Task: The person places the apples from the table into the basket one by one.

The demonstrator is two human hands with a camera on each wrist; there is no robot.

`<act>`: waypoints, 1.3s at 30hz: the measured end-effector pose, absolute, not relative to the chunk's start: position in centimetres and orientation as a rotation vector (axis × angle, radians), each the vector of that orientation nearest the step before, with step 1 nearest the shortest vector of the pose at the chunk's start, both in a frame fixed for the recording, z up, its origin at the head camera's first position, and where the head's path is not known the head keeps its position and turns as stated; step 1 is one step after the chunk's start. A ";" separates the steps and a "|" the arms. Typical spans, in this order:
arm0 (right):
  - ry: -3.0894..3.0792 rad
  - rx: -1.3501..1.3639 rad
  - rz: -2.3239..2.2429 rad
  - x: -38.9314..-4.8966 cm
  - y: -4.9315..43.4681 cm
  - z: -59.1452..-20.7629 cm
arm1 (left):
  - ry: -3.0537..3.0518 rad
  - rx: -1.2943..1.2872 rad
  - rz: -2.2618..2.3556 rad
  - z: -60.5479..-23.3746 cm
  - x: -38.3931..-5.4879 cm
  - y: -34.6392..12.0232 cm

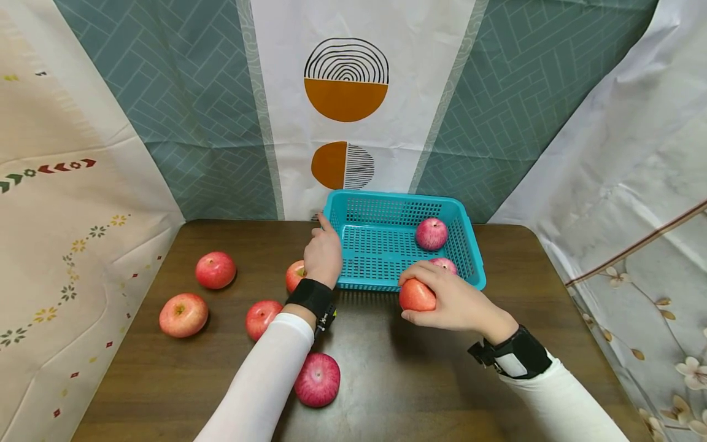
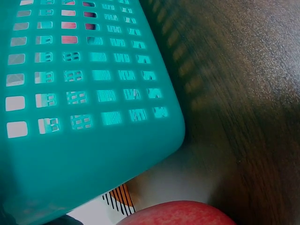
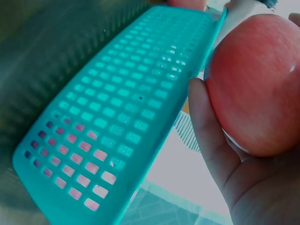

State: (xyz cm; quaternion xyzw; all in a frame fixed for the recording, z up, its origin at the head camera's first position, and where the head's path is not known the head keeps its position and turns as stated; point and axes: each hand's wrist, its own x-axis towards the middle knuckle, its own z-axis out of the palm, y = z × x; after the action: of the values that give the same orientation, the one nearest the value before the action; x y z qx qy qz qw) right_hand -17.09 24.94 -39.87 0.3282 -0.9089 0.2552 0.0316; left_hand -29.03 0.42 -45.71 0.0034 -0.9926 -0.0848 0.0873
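Note:
A turquoise plastic basket (image 1: 405, 199) stands at the back of the table, with a pinkish-red apple (image 1: 432, 234) inside on the right and another apple (image 1: 444, 265) partly hidden near its front. My left hand (image 1: 323, 253) holds the basket's left rim, though its fingertips are mostly hidden. Just above the basket's front edge, my right hand (image 1: 455, 299) grips a light red apple (image 1: 417, 295). The right wrist view shows that apple (image 3: 258, 84) between thumb and fingers, beside the basket's perforated wall (image 3: 108, 101).
Left of the basket lie several loose apples: a red one (image 1: 215, 270), a yellowish-red one (image 1: 184, 315), one (image 1: 262, 319) beside my left forearm and one (image 1: 295, 276) partly behind my left wrist. A dark red apple (image 1: 317, 380) sits nearer the front of the wooden table (image 1: 386, 393).

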 end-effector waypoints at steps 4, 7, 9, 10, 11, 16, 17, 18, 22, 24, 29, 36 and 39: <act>-2.776 0.978 0.828 -18.1 25.1 -39.4 | -2.962 0.009 -0.267 -45.6 -29.0 0.4; -2.767 0.921 0.837 -19.0 25.2 -39.4 | -2.965 0.015 -0.286 -45.5 -29.0 0.4; -2.764 0.874 0.833 -19.5 25.2 -39.5 | -2.964 0.017 -0.295 -45.4 -29.0 0.4; -2.767 0.848 0.831 -19.8 25.3 -39.5 | -2.964 0.019 -0.296 -45.4 -29.0 0.5; -2.771 0.824 0.833 -20.1 25.3 -39.6 | -2.962 0.022 -0.298 -45.4 -29.0 0.5; -2.800 0.733 0.868 -21.5 25.6 -39.9 | -2.960 0.031 -0.308 -45.3 -29.1 0.5; -2.811 0.723 0.879 -21.8 25.7 -39.9 | -2.959 0.032 -0.308 -45.3 -29.1 0.5; -2.823 0.714 0.884 -22.1 25.8 -40.0 | -2.958 0.032 -0.307 -45.3 -29.1 0.5; -2.889 0.702 0.874 -23.2 26.0 -40.4 | -2.952 0.032 -0.301 -45.4 -29.0 0.5; -2.929 0.700 0.854 -23.7 26.1 -40.6 | -2.949 0.031 -0.299 -45.5 -29.0 0.5; -3.024 0.671 0.774 -24.6 26.2 -41.1 | -2.938 0.023 -0.285 -45.6 -29.0 0.4; -3.069 0.658 0.665 -26.2 26.1 -41.8 | -2.939 0.018 -0.261 -45.5 -28.9 0.4; -3.079 0.647 0.619 -26.7 26.2 -42.1 | -2.941 0.018 -0.262 -45.5 -28.8 0.4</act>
State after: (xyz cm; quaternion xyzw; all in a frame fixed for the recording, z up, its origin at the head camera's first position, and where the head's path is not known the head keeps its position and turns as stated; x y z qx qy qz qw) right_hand -26.66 26.20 -42.09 0.2018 -0.9597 0.1930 -0.0323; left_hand -28.85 0.45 -45.48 0.0060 -0.9916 -0.0883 0.0941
